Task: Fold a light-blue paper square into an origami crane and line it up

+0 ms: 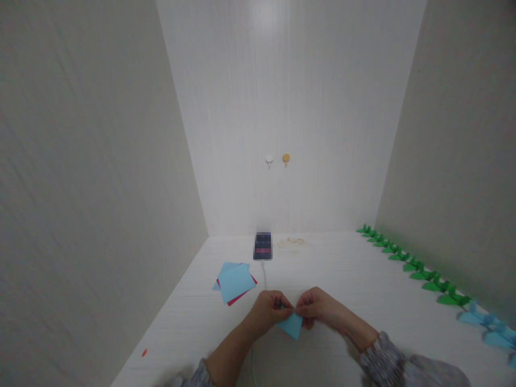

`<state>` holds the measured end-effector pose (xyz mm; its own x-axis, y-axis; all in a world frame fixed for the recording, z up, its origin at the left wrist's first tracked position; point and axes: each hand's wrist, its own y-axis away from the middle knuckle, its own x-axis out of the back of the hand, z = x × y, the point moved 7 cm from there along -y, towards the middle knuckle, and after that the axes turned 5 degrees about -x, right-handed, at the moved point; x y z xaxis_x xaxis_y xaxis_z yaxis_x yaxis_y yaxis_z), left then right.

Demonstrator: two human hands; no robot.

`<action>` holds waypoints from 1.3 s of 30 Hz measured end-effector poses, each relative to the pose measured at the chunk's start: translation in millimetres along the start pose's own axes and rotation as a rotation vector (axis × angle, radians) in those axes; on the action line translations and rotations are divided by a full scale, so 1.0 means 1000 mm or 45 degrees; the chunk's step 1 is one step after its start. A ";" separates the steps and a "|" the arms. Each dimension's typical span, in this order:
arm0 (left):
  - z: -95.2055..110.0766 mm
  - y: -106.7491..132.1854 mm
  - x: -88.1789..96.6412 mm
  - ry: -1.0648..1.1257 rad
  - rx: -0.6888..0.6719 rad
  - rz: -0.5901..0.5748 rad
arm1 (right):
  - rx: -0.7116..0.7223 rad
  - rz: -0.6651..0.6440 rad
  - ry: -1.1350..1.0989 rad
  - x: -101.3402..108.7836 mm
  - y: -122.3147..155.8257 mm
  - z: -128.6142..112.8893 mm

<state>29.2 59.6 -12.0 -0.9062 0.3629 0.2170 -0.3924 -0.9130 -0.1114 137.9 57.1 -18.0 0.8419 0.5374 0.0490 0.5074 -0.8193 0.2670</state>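
Observation:
A small light-blue piece of folded paper is pinched between my two hands, just above the white table. My left hand, with a ring on one finger, grips its upper left edge. At the upper right corner, the fingertips of my right hand close on the same paper, near the left fingertips. The paper's lower corner points down toward me. Part of it is hidden behind the fingers. Left of my hands lies a loose stack of light-blue paper sheets, with a red sheet showing beneath.
A phone leans near the back wall, its cable running toward me. Green folded paper pieces line the right side, followed by light-blue ones. A small red scrap lies at left. Two hooks hang on the wall.

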 end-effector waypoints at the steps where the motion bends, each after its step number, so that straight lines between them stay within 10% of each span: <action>1: 0.000 0.000 0.000 0.004 0.001 0.001 | -0.001 0.001 0.001 0.000 0.000 0.000; 39: 0.012 0.003 -0.002 0.419 -0.057 -0.163 | 0.057 -0.011 0.014 0.000 0.003 -0.007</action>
<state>31.8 53.7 -1.3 -0.8487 0.5211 -0.0910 -0.5060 -0.8499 -0.1472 138.4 56.1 -10.6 0.8355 0.5465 0.0574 0.5227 -0.8225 0.2243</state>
